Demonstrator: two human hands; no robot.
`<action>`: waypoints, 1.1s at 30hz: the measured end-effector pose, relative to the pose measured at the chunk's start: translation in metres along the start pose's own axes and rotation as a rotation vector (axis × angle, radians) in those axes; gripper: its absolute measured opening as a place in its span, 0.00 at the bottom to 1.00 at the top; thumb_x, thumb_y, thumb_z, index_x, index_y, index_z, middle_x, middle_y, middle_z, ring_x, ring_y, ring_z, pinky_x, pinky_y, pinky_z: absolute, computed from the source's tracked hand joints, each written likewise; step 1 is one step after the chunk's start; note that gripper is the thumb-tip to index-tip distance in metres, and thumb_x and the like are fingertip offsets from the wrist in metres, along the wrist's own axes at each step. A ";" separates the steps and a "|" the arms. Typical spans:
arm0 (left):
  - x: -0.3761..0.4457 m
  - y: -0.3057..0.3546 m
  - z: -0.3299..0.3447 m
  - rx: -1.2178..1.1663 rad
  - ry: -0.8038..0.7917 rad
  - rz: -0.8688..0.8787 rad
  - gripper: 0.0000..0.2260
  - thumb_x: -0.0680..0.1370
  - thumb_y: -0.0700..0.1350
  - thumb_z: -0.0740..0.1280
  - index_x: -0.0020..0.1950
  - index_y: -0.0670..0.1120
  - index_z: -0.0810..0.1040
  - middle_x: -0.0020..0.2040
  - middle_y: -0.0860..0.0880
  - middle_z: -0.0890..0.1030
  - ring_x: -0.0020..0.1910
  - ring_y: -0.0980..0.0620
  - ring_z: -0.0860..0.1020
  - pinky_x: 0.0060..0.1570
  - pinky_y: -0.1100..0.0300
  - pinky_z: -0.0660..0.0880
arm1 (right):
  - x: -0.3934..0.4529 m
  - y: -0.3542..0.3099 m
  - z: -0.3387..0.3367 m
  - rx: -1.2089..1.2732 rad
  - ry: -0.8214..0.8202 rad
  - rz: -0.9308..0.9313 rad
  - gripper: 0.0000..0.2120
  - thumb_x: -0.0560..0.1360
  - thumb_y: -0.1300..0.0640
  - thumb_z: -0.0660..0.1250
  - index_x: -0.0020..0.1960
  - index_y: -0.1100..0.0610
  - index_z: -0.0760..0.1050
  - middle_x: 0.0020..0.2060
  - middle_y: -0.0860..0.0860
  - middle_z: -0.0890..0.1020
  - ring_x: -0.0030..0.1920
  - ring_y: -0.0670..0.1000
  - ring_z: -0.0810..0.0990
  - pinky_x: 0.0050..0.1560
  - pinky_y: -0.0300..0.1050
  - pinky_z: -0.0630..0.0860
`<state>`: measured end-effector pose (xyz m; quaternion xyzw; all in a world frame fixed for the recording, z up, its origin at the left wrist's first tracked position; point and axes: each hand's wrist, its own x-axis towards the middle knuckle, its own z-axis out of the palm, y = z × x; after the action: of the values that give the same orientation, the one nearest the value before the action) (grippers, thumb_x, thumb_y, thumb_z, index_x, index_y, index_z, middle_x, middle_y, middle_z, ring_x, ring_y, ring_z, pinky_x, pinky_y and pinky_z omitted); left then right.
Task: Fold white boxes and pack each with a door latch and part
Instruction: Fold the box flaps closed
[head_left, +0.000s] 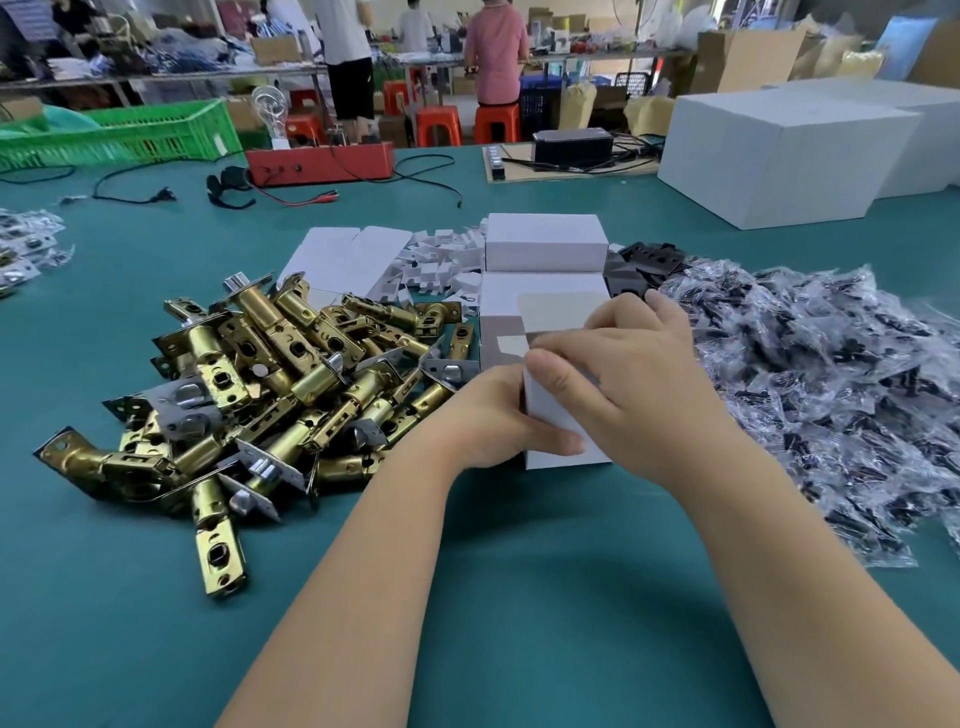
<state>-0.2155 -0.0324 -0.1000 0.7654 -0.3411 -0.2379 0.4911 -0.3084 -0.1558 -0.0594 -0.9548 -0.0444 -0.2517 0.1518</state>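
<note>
A small white box (558, 415) stands on the green table (467, 597) in front of me, its top flap (563, 309) raised. My left hand (498, 415) grips its left side, thumb across the front. My right hand (634, 374) curls over the top right, fingers on the flap edge. A heap of brass door latches (270, 374) lies to the left. Clear bags of black parts (810, 374) are piled on the right. Flat white box blanks (343, 260) and small white card inserts (441, 265) lie behind.
Two closed white boxes (545, 244) stand behind the one I hold, black plates (644, 260) beside them. Large white cartons (779, 150) sit far right, a red device (322, 163) with cables and a green crate (130, 135) far left. People work at benches beyond.
</note>
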 end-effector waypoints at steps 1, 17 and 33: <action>-0.001 0.000 0.000 -0.001 -0.006 0.006 0.15 0.65 0.44 0.77 0.48 0.58 0.80 0.44 0.60 0.83 0.49 0.58 0.81 0.46 0.62 0.75 | 0.000 0.001 0.000 0.021 0.013 -0.008 0.30 0.73 0.36 0.47 0.54 0.51 0.81 0.38 0.45 0.80 0.52 0.46 0.68 0.71 0.57 0.50; 0.000 0.007 0.000 -0.630 0.157 -0.009 0.13 0.80 0.37 0.60 0.62 0.46 0.76 0.58 0.46 0.82 0.58 0.45 0.78 0.60 0.48 0.73 | 0.011 0.046 0.016 1.220 0.172 0.673 0.13 0.80 0.52 0.61 0.42 0.55 0.79 0.36 0.48 0.83 0.38 0.48 0.80 0.46 0.46 0.78; 0.002 0.019 0.019 -0.651 0.303 0.121 0.10 0.74 0.50 0.64 0.50 0.55 0.83 0.48 0.49 0.84 0.41 0.54 0.80 0.40 0.58 0.75 | 0.009 0.041 0.019 1.359 0.169 0.514 0.14 0.70 0.60 0.67 0.54 0.51 0.73 0.39 0.45 0.83 0.39 0.44 0.80 0.37 0.37 0.75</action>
<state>-0.2330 -0.0502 -0.0903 0.5741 -0.2153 -0.1885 0.7672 -0.2852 -0.1894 -0.0813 -0.6074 0.0466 -0.1976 0.7680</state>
